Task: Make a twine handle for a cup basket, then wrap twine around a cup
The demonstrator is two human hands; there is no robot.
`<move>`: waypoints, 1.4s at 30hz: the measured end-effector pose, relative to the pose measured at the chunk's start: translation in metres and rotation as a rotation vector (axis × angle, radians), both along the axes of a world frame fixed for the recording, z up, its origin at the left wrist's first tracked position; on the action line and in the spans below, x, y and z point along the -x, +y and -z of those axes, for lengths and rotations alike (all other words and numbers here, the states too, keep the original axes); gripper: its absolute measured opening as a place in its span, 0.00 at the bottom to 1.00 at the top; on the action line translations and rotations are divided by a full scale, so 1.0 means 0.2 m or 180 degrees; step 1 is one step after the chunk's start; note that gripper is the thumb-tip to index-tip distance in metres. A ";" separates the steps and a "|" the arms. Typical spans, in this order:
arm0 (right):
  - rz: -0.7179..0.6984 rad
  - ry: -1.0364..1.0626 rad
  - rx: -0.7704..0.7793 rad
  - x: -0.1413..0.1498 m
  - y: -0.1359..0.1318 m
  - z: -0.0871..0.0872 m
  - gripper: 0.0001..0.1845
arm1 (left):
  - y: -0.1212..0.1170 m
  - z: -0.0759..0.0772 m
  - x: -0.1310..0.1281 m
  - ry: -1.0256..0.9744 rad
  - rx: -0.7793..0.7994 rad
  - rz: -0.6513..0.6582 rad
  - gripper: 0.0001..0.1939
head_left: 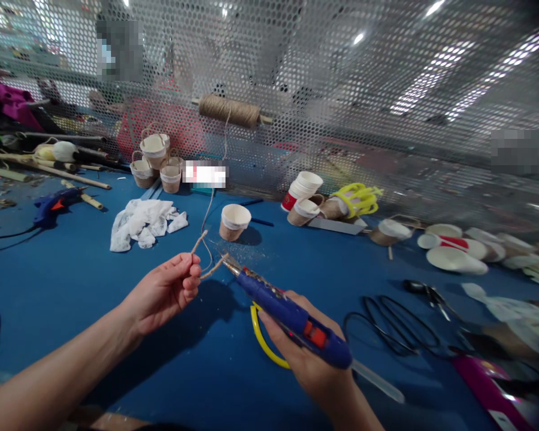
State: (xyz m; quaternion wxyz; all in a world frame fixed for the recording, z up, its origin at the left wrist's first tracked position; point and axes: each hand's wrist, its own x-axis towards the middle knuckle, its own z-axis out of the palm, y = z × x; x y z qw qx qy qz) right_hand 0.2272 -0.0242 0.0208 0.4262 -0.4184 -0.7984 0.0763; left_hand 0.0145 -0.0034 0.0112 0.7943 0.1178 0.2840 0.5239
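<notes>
Brown cord [199, 242], probably light and pliable, best pinched away from its ends, is in the left hand's [164, 291] narrow grip above the tabletop [170, 371], near the right hand's [314, 368] firmly held glue gun [273, 296].

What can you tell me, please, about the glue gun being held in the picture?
The glue gun has a dark blue body with a red-orange patch near its rear and a metal-looking nozzle, pointing up and to the left. Specks and smears mark its front. The right hand grips it above the blue table. A translucent stick shows past its rear. The nozzle is close to a twisted brown cord; whether they touch is unclear.
</notes>
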 end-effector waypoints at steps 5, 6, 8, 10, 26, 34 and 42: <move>0.0004 0.0036 0.0079 0.00 0.00 0.00 0.03 | 0.00 0.00 0.00 -0.0030 0.0025 0.0001 0.05; 0.0004 0.0058 0.0079 0.00 0.01 -0.01 0.03 | 0.00 0.00 0.00 -0.0033 0.0034 0.0006 0.05; -0.0011 0.0067 0.0023 0.00 0.01 -0.01 0.03 | 0.00 0.00 0.00 -0.0015 0.0043 0.0016 0.06; -0.0020 0.0054 0.0002 0.00 0.01 -0.01 0.03 | 0.00 -0.01 0.00 0.0007 0.0036 0.0024 0.07; -0.0098 0.0008 -0.0082 0.00 0.00 0.00 0.02 | 0.00 0.00 0.00 -0.0041 0.0044 0.0039 0.04; -0.0093 0.0138 -0.0081 0.00 0.00 0.00 0.04 | 0.00 -0.01 -0.01 -0.0001 0.0087 0.0009 0.08; -0.0130 0.0054 0.0127 -0.01 -0.01 0.01 0.04 | 0.00 0.00 0.00 -0.0036 0.0093 0.0020 0.07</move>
